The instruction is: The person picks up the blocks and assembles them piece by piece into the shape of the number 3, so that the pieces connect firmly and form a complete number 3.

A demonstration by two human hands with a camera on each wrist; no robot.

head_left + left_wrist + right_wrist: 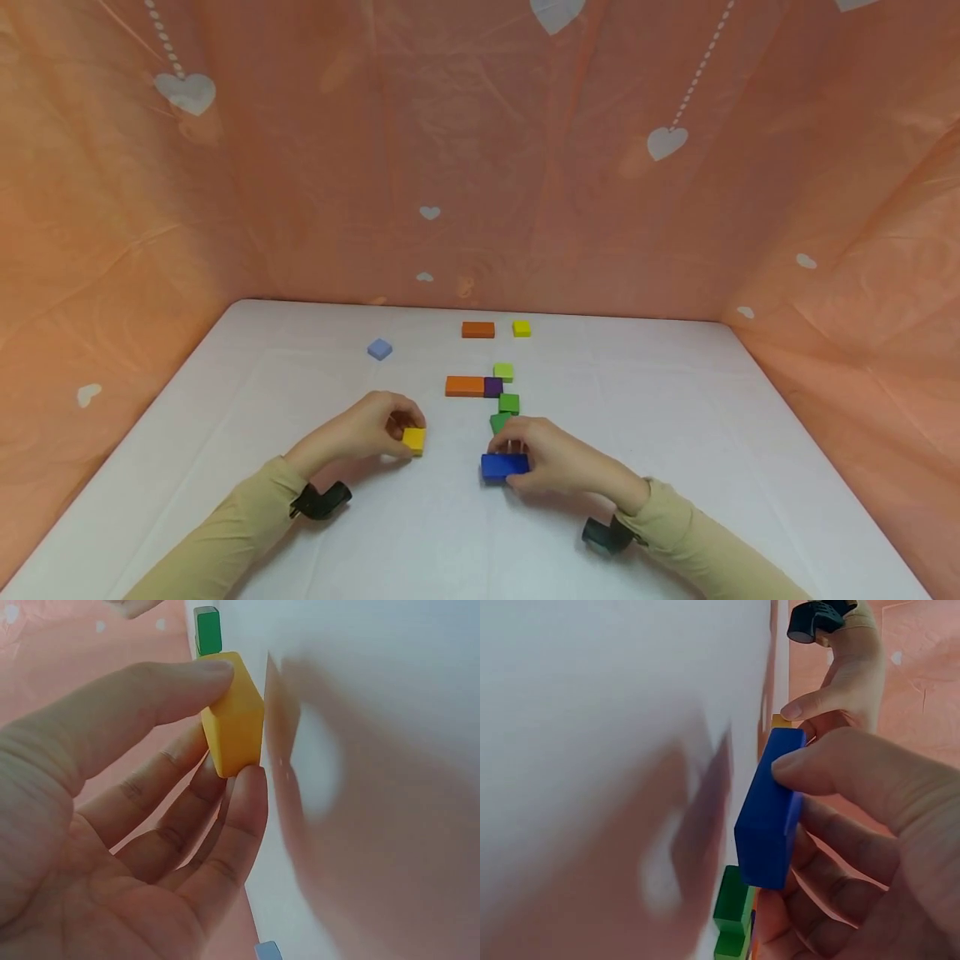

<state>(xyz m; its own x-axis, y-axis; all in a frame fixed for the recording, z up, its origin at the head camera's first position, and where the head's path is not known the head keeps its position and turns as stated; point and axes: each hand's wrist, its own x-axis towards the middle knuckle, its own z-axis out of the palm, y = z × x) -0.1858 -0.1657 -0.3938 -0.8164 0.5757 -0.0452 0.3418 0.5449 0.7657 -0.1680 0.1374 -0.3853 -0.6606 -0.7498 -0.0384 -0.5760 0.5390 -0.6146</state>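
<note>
The left hand [375, 427] pinches a square, smooth, solid-looking yellow block [413, 441] between thumb and fingertips, on the near left of the row. The right hand [555, 458] grips a longer, rectangular, smooth blue block [504, 467], thumb on its near side and fingers behind, near the row's near end. Both blocks seem held just above the white cloth-like tabletop [360, 542], with shadows beside them. The likeliest mishap is on the right: those far-side fingers are close to the small dark green block [499, 423], which sits a little askew, so a push away could knock it and, through it, the square mid-green block [509, 403] beyond. Farther on, the square lime block [503, 372], dark purple cube-like block [492, 387] and long orange block [465, 386] could be jostled too. The yellow block, held only by its edges, might twist or slip if the pinch loosened; a sideways sweep could bump the two held blocks together.
</note>
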